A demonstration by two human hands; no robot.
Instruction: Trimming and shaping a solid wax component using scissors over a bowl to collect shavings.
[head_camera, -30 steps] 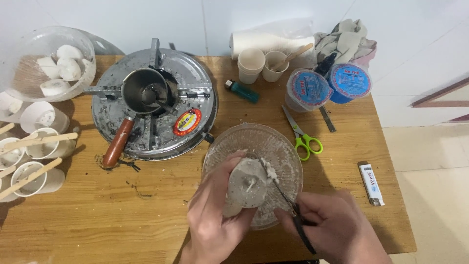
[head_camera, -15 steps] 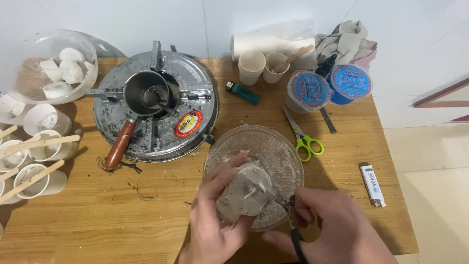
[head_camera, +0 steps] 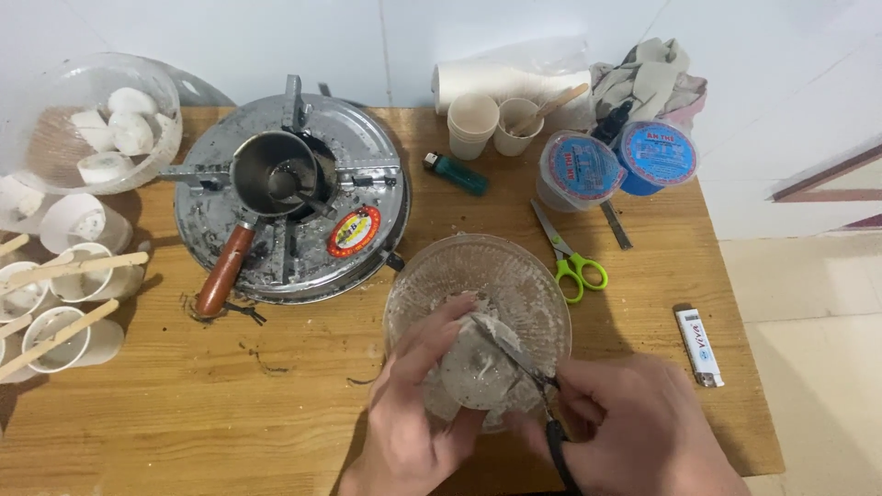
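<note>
Centrally, left hand [head_camera: 409, 404] clasping one grey lump [head_camera: 478, 367] over one glass bowl [head_camera: 533, 276], right hand [head_camera: 634, 427] pinching one knife [head_camera: 514, 354] against it, two lighters, one pair of scissors [head_camera: 570, 257] on bench [head_camera: 184, 413].

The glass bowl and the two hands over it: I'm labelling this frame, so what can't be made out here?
Head view:
- Bowl near rim: hidden by the left hand and right hand.
- Grey lump: underside hidden by left fingers.
- Knife: handle mostly inside the right grip, its end cut off by the bottom edge.
- Cups with sticks: cut off by the left edge.
</note>
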